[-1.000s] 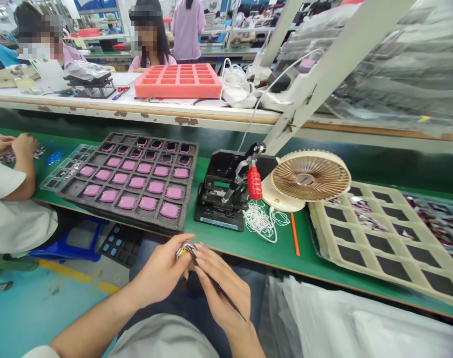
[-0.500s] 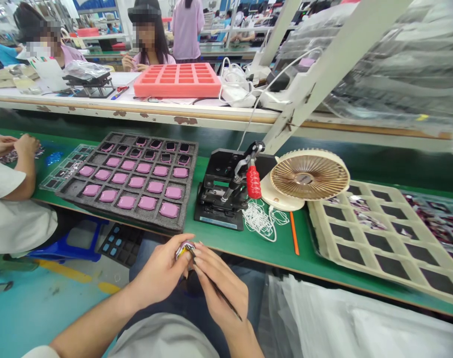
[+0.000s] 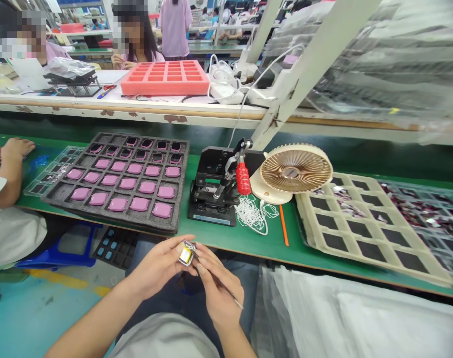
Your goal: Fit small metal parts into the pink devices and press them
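In front of my lap, my left hand [image 3: 161,266] grips a small opened watch case [image 3: 185,254] between thumb and fingers. A silver, yellow-edged part like a battery shows inside it. My right hand [image 3: 221,281] is closed around thin dark tweezers [image 3: 229,293], whose back end sticks out toward my wrist. Their tips meet the upper right of the case, though my fingers partly hide the contact. Just beyond my hands, a grey foam tray [image 3: 183,184] holds several pink watch cases [image 3: 127,183] and some with black faces [image 3: 140,155].
A black toggle press [image 3: 213,199] with a red handle stands on the green bench, beside a cream fan [image 3: 295,169], tangled white cable [image 3: 250,214] and an orange stick [image 3: 284,225]. To the right lies a cream tray [image 3: 347,243]; plastic bags [image 3: 345,308] are below. A co-worker's arm [image 3: 12,169] is at left.
The watch case has turned in my left hand, so its silver and yellow inside now faces up more. My right hand has shifted slightly with the tweezers. The whole view has moved a little.
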`<action>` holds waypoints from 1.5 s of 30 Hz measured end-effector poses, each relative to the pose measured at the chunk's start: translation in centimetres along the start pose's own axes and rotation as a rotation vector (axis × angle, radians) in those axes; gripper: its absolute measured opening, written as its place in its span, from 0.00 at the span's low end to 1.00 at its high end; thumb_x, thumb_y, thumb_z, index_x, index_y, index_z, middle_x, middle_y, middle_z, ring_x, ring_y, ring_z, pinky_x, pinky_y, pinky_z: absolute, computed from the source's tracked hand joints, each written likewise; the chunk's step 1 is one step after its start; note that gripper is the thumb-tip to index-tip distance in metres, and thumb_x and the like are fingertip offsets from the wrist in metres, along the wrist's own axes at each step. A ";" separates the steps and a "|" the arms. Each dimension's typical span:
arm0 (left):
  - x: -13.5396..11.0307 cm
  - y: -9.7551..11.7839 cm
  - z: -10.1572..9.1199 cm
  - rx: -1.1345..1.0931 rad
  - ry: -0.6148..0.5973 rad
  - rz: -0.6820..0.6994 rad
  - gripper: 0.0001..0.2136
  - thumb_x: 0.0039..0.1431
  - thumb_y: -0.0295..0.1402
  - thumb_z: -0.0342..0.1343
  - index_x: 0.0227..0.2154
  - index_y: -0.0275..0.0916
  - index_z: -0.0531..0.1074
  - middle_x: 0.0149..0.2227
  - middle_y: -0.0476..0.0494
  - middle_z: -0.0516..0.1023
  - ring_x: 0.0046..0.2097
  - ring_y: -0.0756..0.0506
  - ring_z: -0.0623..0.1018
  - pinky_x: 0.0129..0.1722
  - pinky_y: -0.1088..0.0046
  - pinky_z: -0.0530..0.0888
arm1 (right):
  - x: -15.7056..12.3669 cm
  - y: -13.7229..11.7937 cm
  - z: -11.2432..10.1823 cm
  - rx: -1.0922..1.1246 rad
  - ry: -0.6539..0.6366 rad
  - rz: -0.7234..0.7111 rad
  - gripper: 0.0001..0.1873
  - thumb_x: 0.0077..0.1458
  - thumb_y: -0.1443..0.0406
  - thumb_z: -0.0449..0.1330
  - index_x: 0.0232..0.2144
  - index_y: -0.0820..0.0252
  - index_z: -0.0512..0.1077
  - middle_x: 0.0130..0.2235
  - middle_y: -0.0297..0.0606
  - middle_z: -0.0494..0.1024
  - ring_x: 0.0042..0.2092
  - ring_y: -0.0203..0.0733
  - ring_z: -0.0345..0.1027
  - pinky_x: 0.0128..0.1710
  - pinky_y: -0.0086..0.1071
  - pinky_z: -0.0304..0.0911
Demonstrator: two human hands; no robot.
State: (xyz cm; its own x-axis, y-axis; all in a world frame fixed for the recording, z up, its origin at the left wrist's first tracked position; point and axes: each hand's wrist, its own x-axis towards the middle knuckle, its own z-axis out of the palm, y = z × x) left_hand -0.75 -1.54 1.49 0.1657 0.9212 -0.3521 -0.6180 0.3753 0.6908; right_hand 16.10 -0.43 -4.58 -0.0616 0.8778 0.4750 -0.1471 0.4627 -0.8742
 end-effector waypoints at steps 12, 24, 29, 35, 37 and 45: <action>1.1 -1.2 -0.7 -0.243 0.047 -0.080 0.17 0.61 0.27 0.69 0.53 0.38 0.80 0.55 0.32 0.83 0.47 0.38 0.85 0.47 0.61 0.82 | 4.9 0.8 -5.6 -0.258 0.595 0.188 0.16 0.67 0.56 0.64 0.51 0.59 0.81 0.51 0.47 0.86 0.52 0.54 0.82 0.58 0.51 0.75; 1.7 -3.4 -1.1 -0.162 0.122 -0.224 0.15 0.62 0.29 0.69 0.51 0.34 0.81 0.54 0.26 0.83 0.51 0.34 0.86 0.41 0.68 0.83 | 10.1 1.5 -12.0 -0.943 0.453 0.432 0.30 0.71 0.47 0.48 0.35 0.59 0.80 0.37 0.47 0.86 0.42 0.51 0.82 0.47 0.39 0.73; 2.9 -4.4 -1.2 -0.148 0.058 -0.280 0.15 0.61 0.30 0.70 0.50 0.37 0.81 0.53 0.30 0.84 0.46 0.37 0.87 0.35 0.69 0.82 | 15.2 -2.6 -16.0 -1.143 0.546 0.460 0.28 0.76 0.57 0.38 0.56 0.62 0.74 0.52 0.48 0.83 0.51 0.47 0.79 0.53 0.37 0.71; 3.7 -5.3 -0.6 -0.134 -0.017 -0.335 0.16 0.58 0.30 0.72 0.49 0.35 0.81 0.52 0.27 0.85 0.45 0.36 0.87 0.37 0.68 0.83 | 24.2 -5.7 -26.4 -1.428 0.446 0.755 0.19 0.71 0.56 0.61 0.53 0.65 0.76 0.55 0.50 0.78 0.56 0.53 0.75 0.58 0.50 0.71; 3.4 -5.8 -1.0 -0.123 0.007 -0.341 0.18 0.55 0.29 0.74 0.49 0.35 0.82 0.52 0.27 0.85 0.46 0.35 0.88 0.38 0.68 0.84 | 25.4 -4.9 -28.4 -1.489 0.338 0.830 0.19 0.68 0.57 0.65 0.55 0.62 0.74 0.56 0.46 0.77 0.55 0.49 0.75 0.56 0.49 0.73; 2.6 -9.6 -6.6 -0.170 0.093 -0.418 0.20 0.44 0.29 0.80 0.42 0.40 0.85 0.47 0.33 0.88 0.44 0.32 0.88 0.35 0.67 0.84 | 25.8 -1.9 -31.5 -1.632 0.072 0.904 0.20 0.69 0.57 0.64 0.58 0.60 0.73 0.58 0.45 0.76 0.55 0.49 0.75 0.54 0.49 0.74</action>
State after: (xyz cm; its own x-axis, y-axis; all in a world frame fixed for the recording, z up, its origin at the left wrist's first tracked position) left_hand 0.52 -3.47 -10.26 0.3631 0.6782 -0.6389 -0.6314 0.6834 0.3666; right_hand 45.90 25.19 6.18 0.4717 0.8767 -0.0947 0.8754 -0.4785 -0.0689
